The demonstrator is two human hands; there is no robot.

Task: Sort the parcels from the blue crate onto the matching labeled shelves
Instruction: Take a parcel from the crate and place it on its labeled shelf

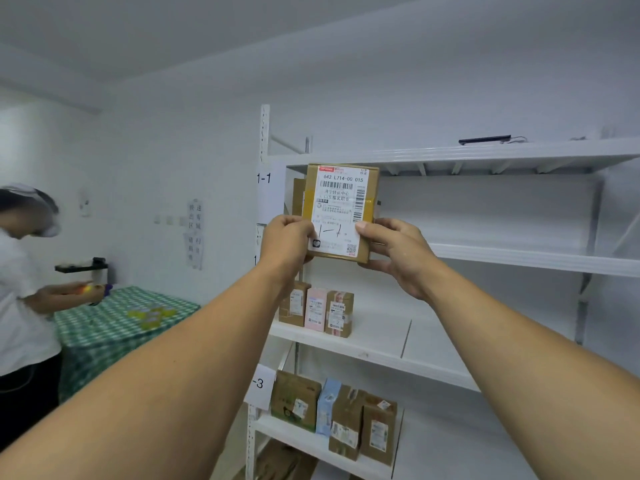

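Observation:
A brown cardboard parcel (pixel 341 202) with a white shipping label marked "1-1" by hand is held up in front of the white shelving unit (pixel 519 155). My left hand (pixel 287 242) grips its lower left edge and my right hand (pixel 394 251) grips its lower right edge. The parcel is level with the shelf tagged "1-1" (pixel 264 178), whose board (pixel 533 258) runs behind my right hand. Another brown parcel (pixel 298 195) stands just behind the held one. The blue crate is out of view.
Three parcels (pixel 317 308) stand on the shelf below, several more (pixel 332 414) on the shelf tagged "-3" (pixel 259 384). A person in white (pixel 20 299) stands at the left beside a green checked table (pixel 114 327). A black bar (pixel 484 139) lies on the top shelf.

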